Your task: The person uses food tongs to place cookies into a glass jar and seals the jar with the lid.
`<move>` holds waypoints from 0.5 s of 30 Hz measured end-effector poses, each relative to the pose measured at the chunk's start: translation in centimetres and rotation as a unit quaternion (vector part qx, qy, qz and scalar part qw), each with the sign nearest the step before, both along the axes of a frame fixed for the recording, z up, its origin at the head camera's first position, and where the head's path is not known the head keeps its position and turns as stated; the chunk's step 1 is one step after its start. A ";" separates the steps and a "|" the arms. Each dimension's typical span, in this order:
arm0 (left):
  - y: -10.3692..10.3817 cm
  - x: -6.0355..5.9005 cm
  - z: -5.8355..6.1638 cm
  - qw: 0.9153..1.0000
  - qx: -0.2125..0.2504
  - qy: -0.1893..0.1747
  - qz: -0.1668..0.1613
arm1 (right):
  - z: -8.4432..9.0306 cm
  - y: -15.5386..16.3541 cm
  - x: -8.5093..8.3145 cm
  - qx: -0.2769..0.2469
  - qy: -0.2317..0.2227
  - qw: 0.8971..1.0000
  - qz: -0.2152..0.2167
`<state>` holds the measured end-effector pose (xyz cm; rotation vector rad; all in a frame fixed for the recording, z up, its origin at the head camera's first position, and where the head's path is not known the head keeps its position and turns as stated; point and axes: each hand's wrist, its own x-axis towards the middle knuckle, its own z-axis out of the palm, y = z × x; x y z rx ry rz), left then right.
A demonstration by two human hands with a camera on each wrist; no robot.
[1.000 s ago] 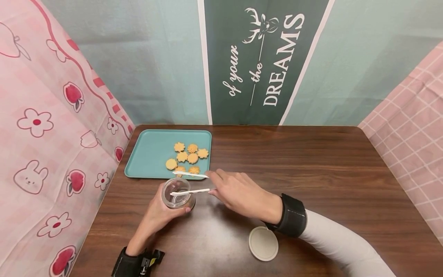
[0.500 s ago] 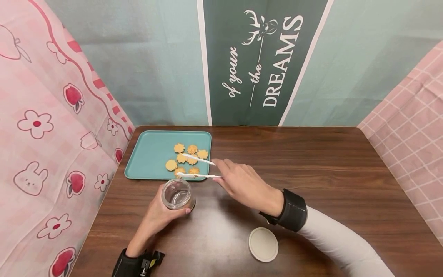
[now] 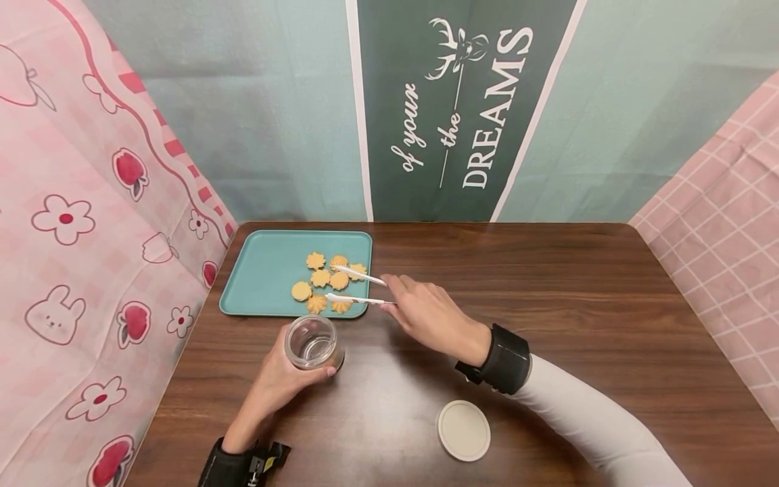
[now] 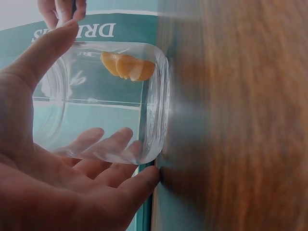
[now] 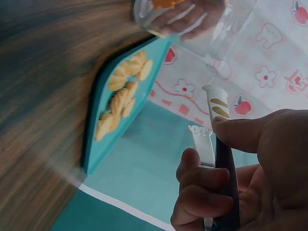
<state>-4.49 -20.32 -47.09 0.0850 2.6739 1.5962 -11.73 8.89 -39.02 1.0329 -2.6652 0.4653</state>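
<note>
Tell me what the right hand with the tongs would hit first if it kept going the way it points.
The right hand points its tongs left over the tray. Straight on, the tips would likely meet the cookies first; their height above them is unclear.

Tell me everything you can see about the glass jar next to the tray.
The jar is small, clear and glass-like, with rounded shoulders and an open mouth; its lid is off. It stands upright on the wooden table, just in front of the teal tray. The left hand grips its side. The left wrist view shows one cookie lying at its bottom.
</note>
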 end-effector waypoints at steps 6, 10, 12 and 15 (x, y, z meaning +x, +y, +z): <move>0.0 0.0 0.0 1.000 -0.008 -0.005 0.003 | -1.0 0.0 -0.5 0.006 -0.012 1.000 -0.003; 0.0 0.0 -0.1 1.000 -0.010 -0.002 0.003 | -1.5 -0.1 -0.7 0.010 -0.012 1.000 -0.004; 0.0 0.0 -0.1 1.000 -0.010 -0.001 0.003 | -1.6 -0.1 -0.8 0.010 -0.010 1.000 -0.003; 0.0 0.0 -0.1 1.000 -0.010 -0.001 0.004 | -2.0 -0.2 -0.9 0.011 -0.007 1.000 -0.001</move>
